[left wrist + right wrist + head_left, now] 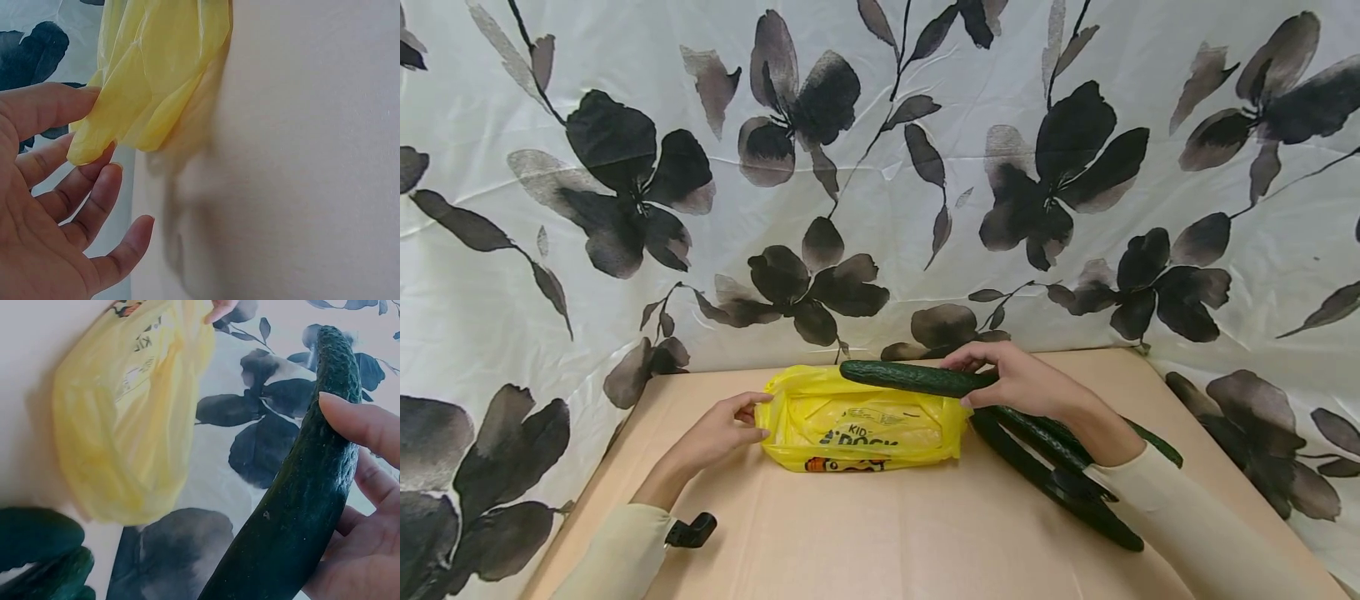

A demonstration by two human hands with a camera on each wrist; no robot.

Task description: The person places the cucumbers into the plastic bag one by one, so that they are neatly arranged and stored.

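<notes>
A yellow plastic bag (865, 421) with dark print lies at the middle of the table. My left hand (726, 429) pinches its left edge; in the left wrist view the thumb (69, 106) and forefinger hold the thin plastic, the other fingers spread loosely. My right hand (1026, 379) grips a dark green cucumber (910, 377) near one end. The cucumber points left, over the bag's far side in the head view. From the right wrist, the cucumber (294, 487) stands beside the bag (119, 425), the thumb along it.
Several more cucumbers (1037, 467) lie on the table right of the bag, partly under my right forearm. A black strap mount (692, 531) sits at my left wrist. Flower-printed cloth (880, 183) hangs behind the table (850, 533).
</notes>
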